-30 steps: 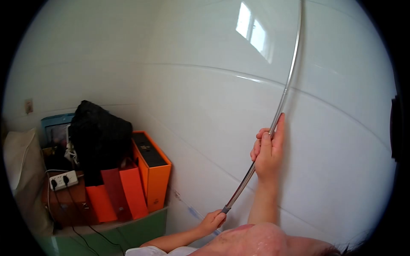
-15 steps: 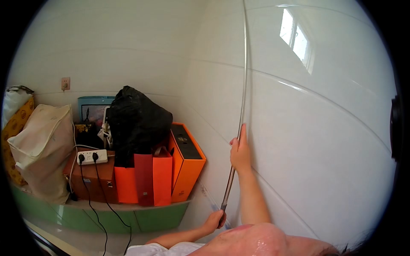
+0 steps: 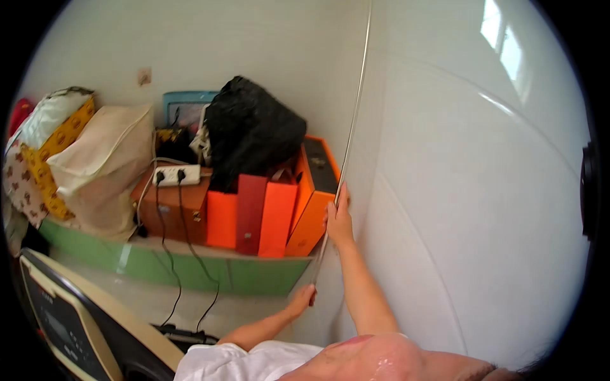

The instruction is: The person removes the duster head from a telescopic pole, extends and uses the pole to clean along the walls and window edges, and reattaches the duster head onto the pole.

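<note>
A long, thin metal pole (image 3: 356, 114) slants upward along the tiled wall, and its top runs out of view. My right hand (image 3: 340, 219) is closed around it partway up, beside an orange box (image 3: 316, 206). Below that, my left hand (image 3: 304, 300) is curled in a fist at the pole's lower end, mostly covering that end. The left hand is near the right end of a green-fronted ledge (image 3: 254, 274).
Red and orange bags (image 3: 277, 219), a black plastic bag (image 3: 254, 136), a brown case (image 3: 175, 213) and a cream fabric bag (image 3: 101, 168) crowd the ledge. A power strip (image 3: 176, 176) trails black cords. At lower left stands a machine console (image 3: 70, 330).
The view has swung left and downward, bringing the machine console into sight. Both hands and the pole have shifted left toward the orange box, still gripping.
</note>
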`<state>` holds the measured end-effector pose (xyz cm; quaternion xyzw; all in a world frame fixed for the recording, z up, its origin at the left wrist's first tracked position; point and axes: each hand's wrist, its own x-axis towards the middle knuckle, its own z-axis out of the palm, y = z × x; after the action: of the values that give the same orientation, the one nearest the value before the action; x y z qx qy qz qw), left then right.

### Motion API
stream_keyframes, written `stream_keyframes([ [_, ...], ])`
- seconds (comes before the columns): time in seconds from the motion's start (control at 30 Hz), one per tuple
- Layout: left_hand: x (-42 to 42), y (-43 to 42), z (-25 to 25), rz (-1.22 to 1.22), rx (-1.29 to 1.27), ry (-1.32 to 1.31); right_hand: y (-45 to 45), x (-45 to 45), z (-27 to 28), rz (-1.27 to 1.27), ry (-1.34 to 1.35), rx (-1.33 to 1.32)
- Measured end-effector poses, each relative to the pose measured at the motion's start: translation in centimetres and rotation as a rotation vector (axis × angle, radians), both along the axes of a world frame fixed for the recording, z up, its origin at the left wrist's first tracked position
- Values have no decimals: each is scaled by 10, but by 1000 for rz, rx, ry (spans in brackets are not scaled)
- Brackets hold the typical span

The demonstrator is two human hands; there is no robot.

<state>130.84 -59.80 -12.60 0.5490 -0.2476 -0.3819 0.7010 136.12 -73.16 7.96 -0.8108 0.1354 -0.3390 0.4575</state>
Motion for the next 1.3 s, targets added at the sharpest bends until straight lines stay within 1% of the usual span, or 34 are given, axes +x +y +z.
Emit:
stream_keyframes([
  [0.03, 8, 5, -1, 29, 21, 20, 5, 14, -1, 29, 20, 21],
  [0.1, 23, 14, -1, 207, 3, 12, 16, 40, -2, 91, 37, 46],
  [0.13, 27, 17, 1, 234, 0, 19, 21, 50, -2, 118, 44, 42],
  [0.2, 47, 22, 7, 354, 48, 21, 31, 76, 3, 161, 47, 120],
  [0.33, 75, 33, 16, 474, 46, 3, 47, 112, 13, 203, 42, 70],
  [0.4, 89, 36, 16, 523, 103, -59, 50, 131, 10, 237, 46, 59],
  [0.43, 96, 35, 13, 545, 100, -49, 47, 144, 3, 232, 9, 0],
  [0.47, 102, 34, 9, 608, 115, -133, 45, 157, -4, 225, -28, -58],
  [0.5, 107, 35, 6, 670, 136, -219, 63, 145, 15, 258, 48, 10],
  [0.53, 109, 38, 7, 690, 139, -206, 68, 148, 15, 278, 59, 8],
  [0.63, 115, 43, 5, 732, 151, -203, 79, 153, 15, 335, 43, 118],
  [0.73, 122, 48, -4, 761, 240, -208, 81, 166, 8, 388, 60, 123],
  [0.8, 126, 43, -3, 810, 139, -216, 82, 178, 1, 443, 14, 112],
  [0.87, 131, 44, -5, 824, 146, -218, 82, 197, -13, 434, -19, -50],
  [0.9, 128, 44, -9, 818, 158, -189, 88, 196, -10, 424, 50, -67],
  [0.93, 127, 43, -11, 813, 158, -203, 93, 196, -10, 447, 30, -93],
  [1.0, 123, 40, -14, 807, 3, -72, 104, 195, -10, 495, -22, -162],
  [1.03, 120, 38, -16, 805, 2, -80, 111, 196, -10, 479, -33, -226],
  [1.07, 117, 37, -18, 805, -27, -1, 113, 194, -7, 513, 136, -247],
  [1.1, 115, 37, -17, 803, -57, 77, 119, 198, -13, 520, 157, -276],
  [1.17, 109, 42, -12, 789, -96, 100, 131, 200, -20, 539, 212, -331],
  [1.2, 107, 43, -12, 774, -134, 133, 134, 210, -35, 549, 123, -361],
  [1.27, 108, 40, -19, 794, -137, 168, 142, 214, -40, 557, 121, -409],
  [1.3, 110, 41, -21, 815, -133, 206, 143, 215, -42, 554, 59, -407],
])
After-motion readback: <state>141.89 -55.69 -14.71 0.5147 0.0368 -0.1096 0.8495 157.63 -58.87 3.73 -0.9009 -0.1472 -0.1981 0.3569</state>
